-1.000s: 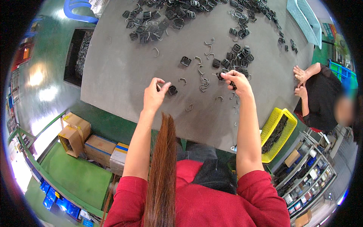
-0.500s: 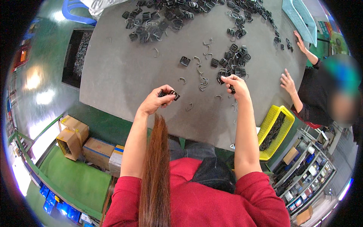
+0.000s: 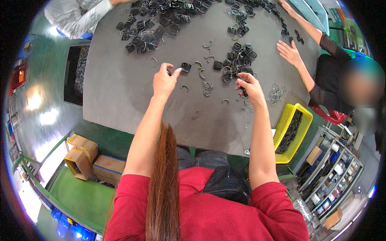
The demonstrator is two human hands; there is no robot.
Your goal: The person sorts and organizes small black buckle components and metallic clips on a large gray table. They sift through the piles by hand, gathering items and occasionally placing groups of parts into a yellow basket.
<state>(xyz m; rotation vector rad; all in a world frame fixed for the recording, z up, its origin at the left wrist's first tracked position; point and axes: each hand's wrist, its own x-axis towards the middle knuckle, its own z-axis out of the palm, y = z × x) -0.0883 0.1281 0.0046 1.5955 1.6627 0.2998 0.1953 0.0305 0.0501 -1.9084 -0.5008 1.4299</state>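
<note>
My left hand (image 3: 164, 83) reaches over the grey table (image 3: 132, 92), its fingers curled around a dark piece, apparently a black plastic buckle mostly hidden in the palm. Just beyond its thumb tip lies a single black buckle (image 3: 185, 67); I cannot tell whether they touch. At the near edge of a small pile of black buckles (image 3: 237, 58), my right hand (image 3: 252, 89) has bent fingers around another black buckle (image 3: 243, 92), partly covered. Between the hands several bent silver wire hooks (image 3: 207, 89) are scattered on the tabletop.
A larger buckle heap (image 3: 161, 22) covers the far left. At right a co-worker's hands (image 3: 290, 53) are over the table, near a heap of wire hooks (image 3: 276, 94). A yellow basket (image 3: 307, 116) holds dark parts. Another person's grey sleeve (image 3: 90, 18) shows far left.
My left hand has moved forward toward the lone buckle. The right hand stays by the small pile, its fingers looser. A grey-sleeved arm has come into view at far left.
</note>
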